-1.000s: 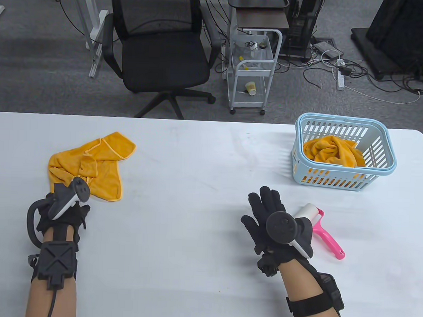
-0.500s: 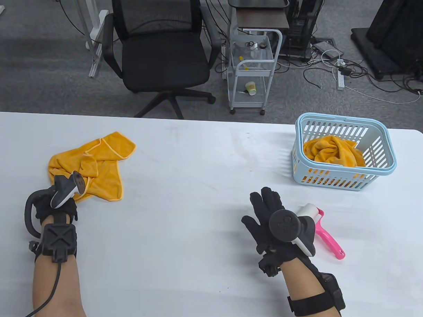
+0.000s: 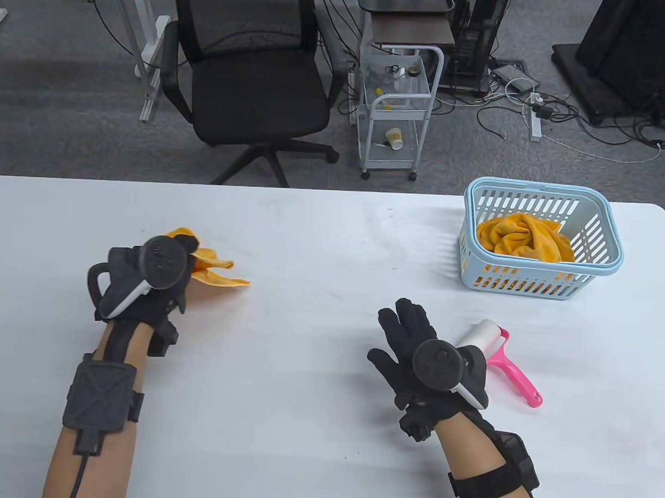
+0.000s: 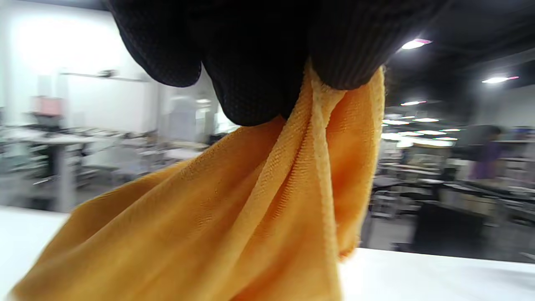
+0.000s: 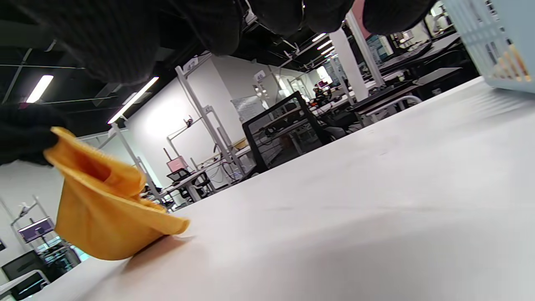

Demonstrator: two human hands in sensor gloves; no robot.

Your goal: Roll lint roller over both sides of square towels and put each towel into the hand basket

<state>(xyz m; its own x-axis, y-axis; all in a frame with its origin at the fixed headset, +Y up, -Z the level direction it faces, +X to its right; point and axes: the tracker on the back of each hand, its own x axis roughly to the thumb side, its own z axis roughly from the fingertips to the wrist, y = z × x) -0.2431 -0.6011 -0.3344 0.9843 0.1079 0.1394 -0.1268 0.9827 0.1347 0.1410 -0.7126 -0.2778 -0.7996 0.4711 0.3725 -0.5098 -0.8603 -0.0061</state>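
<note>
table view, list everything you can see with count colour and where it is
towel: 1, orange, left side of table, lifted in left hand
towel in basket: 1, orange, bunched inside basket
hand basket: 1, light blue, far right of table
lint roller: 1, pink handle, white roll, lying right of right hand
table: 1, white
office chair: 1, black, behind table
cart: 1, white, behind table
left hand: black glove, pinching towel
right hand: black glove, fingers straight, holding nothing

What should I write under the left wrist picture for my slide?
Gloved left hand pinches an orange towel, lifting it off the white table.
</note>
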